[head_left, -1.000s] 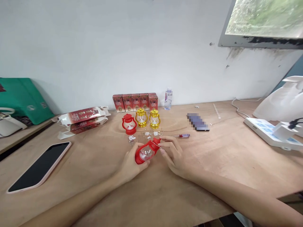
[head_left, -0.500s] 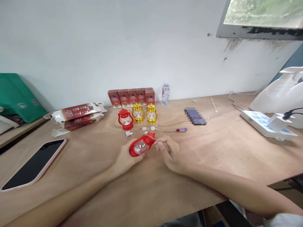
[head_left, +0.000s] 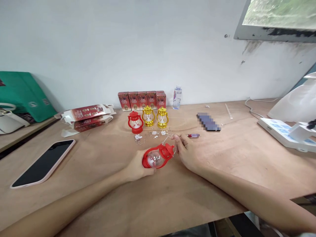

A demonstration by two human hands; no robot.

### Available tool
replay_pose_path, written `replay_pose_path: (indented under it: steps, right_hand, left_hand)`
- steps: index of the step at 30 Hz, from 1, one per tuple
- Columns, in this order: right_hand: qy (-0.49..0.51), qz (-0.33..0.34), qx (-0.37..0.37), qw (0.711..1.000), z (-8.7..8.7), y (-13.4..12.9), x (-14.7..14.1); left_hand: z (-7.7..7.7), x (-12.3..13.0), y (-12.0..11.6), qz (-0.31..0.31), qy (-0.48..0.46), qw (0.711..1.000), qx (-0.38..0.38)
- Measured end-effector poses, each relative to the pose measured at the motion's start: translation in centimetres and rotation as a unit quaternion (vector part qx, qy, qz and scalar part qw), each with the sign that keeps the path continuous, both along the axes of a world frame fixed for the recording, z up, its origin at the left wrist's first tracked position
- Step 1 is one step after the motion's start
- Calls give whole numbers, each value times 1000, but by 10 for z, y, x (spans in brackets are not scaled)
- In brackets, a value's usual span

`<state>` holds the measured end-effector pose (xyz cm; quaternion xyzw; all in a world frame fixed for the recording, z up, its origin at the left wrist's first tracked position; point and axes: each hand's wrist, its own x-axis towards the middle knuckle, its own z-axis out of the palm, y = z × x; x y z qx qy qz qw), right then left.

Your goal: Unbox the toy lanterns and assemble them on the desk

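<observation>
Pale wall [head_left: 98, 49] filled the upper frame above a brown worktop [head_left: 158, 204]. At the left edge sat a green bag [head_left: 27, 98], a white handbag [head_left: 11, 121] below it. A phone [head_left: 44, 164] lay lower left, its screen dark, and opened cartons [head_left: 87, 113] lay above and to its right.

Near the centre, red boxes [head_left: 133, 100] stood against the wall, with an upright red lantern [head_left: 135, 122] and two gold lanterns [head_left: 148, 116] before them; small white pieces [head_left: 138, 137] and bent wires [head_left: 141, 144] lay in front. Just below, the left hand [head_left: 138, 164] had its grip closed around the base end of another red lantern, the tilted lantern [head_left: 158, 158], its top pointing right. Thin wire [head_left: 167, 139] ran from near that top to the right hand [head_left: 186, 151], whose grip was pinched on it at the fingertips.

Further right were a clear bottle [head_left: 177, 97] by the wall, a screwdriver [head_left: 194, 135] partly behind the right hand, a pixelated dark object [head_left: 209, 122] and, at the right edge, a white power strip [head_left: 276, 131]
</observation>
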<state>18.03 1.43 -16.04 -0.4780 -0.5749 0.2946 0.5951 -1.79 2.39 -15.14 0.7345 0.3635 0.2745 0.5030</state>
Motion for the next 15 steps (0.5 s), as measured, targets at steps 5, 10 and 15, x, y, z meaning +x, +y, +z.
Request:
replay_pose_path:
  steps: [5, 10, 15]
  right_hand:
    - [49, 49, -4, 998, -3, 5, 3]
    - [130, 181, -117, 968, -2, 5, -5]
    - [136, 208, -133, 959, 3, 1, -8]
  left_hand:
    - [0, 3, 2, -5, -12, 1000, -28]
    - [-2, 1, 0, -24, 1, 1000, -7]
    - [-3, 1, 0, -20, 4, 1000, 16]
